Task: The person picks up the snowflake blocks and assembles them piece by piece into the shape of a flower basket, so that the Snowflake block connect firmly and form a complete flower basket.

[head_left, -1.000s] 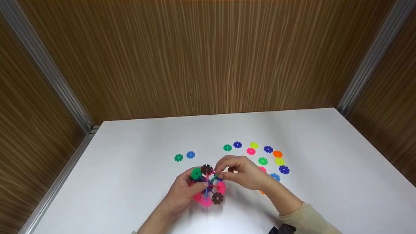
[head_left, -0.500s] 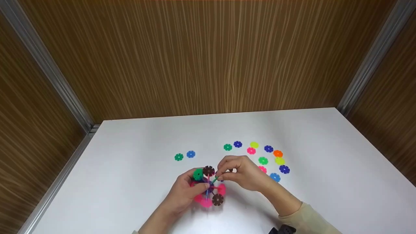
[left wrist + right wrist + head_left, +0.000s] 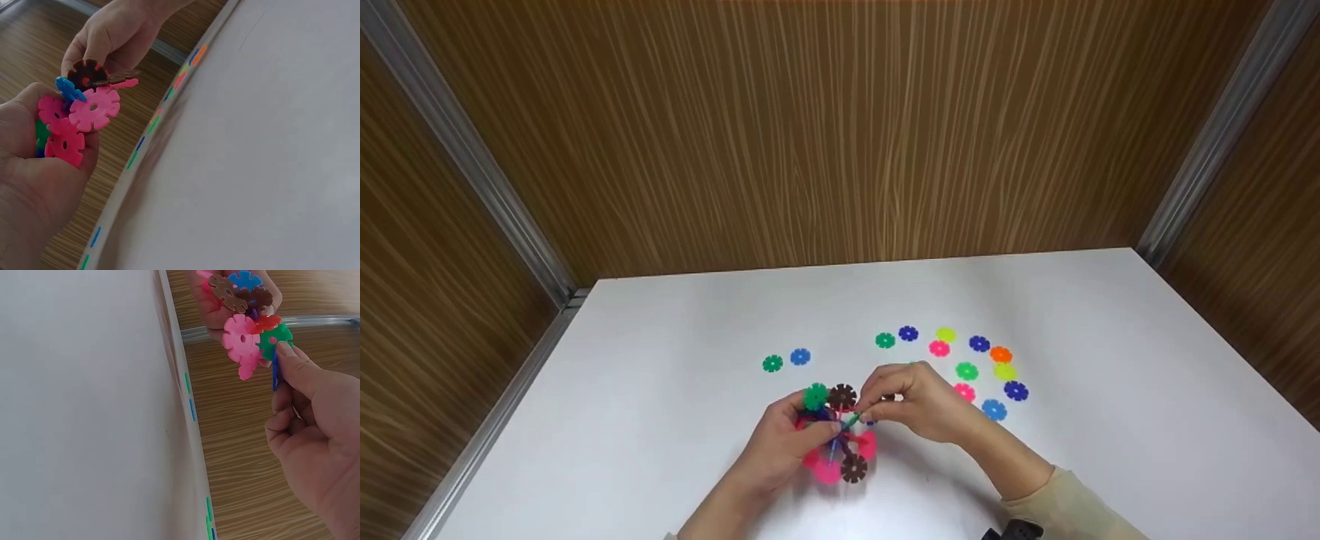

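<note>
Head view: both hands are working over the white table (image 3: 675,390), near its front edge, about mid-width. Left hand (image 3: 787,442) is gripping a cluster of interlocked plastic discs (image 3: 836,442), fingers curled round its left side; cluster is being held just above the table top, pink and brown discs hanging at its underside, green and brown ones sitting on top. Right hand (image 3: 919,401) is pinching a small blue disc (image 3: 870,418) w/ thumb and forefinger tips, narrow gap, pressing it against the cluster's right side. Loose discs (image 3: 967,360) are lying scattered behind and to the right of the right hand, toward the table's right half; two more, green and blue (image 3: 785,361), are lying apart toward the left, behind the left hand. Left wrist view: left hand (image 3: 39,169) is wrapping round the pink discs of the cluster (image 3: 79,112), while right hand (image 3: 112,34) is reaching in from above, fingertips on a brown disc. Right wrist view: right hand (image 3: 315,422) is holding the blue disc (image 3: 275,371) edge-on betw. thumb and forefinger, touching the green part of the cluster (image 3: 247,332); left hand (image 3: 208,304) is showing behind it, partly hidden.
</note>
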Demonstrator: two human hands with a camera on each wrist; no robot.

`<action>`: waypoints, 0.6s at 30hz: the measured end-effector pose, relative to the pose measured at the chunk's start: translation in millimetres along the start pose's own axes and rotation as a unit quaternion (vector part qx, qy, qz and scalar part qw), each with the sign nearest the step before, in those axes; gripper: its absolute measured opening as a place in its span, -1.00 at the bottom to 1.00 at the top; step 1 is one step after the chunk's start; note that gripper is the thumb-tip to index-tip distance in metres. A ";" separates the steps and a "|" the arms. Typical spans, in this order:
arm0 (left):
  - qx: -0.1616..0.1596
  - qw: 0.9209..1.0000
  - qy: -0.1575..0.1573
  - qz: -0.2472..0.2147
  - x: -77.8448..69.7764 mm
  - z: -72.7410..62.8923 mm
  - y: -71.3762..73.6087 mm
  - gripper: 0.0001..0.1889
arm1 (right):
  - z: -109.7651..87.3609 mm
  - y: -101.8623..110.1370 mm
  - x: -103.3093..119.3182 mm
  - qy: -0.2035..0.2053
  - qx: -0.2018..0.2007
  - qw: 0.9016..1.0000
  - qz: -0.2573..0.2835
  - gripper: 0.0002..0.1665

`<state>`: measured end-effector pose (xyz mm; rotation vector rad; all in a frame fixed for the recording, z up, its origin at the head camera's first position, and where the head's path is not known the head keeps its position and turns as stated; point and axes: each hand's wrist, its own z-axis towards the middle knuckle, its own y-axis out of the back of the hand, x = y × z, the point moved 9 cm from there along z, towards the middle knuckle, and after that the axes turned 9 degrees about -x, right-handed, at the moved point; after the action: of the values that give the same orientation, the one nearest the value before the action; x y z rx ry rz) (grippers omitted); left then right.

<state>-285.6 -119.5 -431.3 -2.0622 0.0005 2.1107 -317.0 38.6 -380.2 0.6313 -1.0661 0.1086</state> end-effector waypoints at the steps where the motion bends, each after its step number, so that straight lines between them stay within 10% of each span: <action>1: -0.003 1.000 0.004 0.000 0.1 0.3 0.0 -0.59 | 0.0 0.8 -0.8 -0.005 -0.004 1.000 0.003 -0.93; 18: -0.038 0.998 0.020 0.043 0.8 -1.0 3.4 -0.54 | 0.7 5.1 0.3 0.015 -0.021 1.000 0.007 -0.91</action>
<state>-285.0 -122.8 -432.6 -2.1852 0.0156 2.1492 -319.3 42.4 -377.5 0.5832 -1.0407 0.1068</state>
